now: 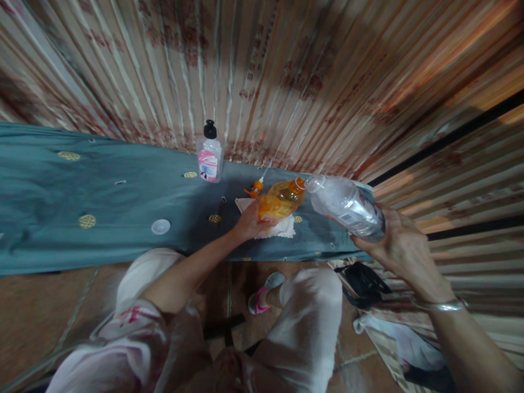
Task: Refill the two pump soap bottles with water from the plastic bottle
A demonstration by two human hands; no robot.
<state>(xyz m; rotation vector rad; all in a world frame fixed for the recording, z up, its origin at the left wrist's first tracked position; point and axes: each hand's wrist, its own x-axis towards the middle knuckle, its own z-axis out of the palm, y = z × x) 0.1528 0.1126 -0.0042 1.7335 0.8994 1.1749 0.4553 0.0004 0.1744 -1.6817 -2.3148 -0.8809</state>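
My left hand [248,222] grips an orange-tinted bottle [281,200] that leans to the right over a white cloth [286,226] on the teal-covered surface [102,207]. My right hand [403,248] holds a clear plastic bottle [347,206] tilted sideways, its open mouth right beside the orange bottle's neck. An orange pump nozzle [256,188] lies just behind the orange bottle. A white cap [160,226] rests on the cover to the left.
A clear pump bottle with a pink label and black top [210,155] stands at the back by the patterned curtain [286,65]. My knees and a pink-and-white shoe [262,297] are below, over a tiled floor. A black bag [362,284] lies at right.
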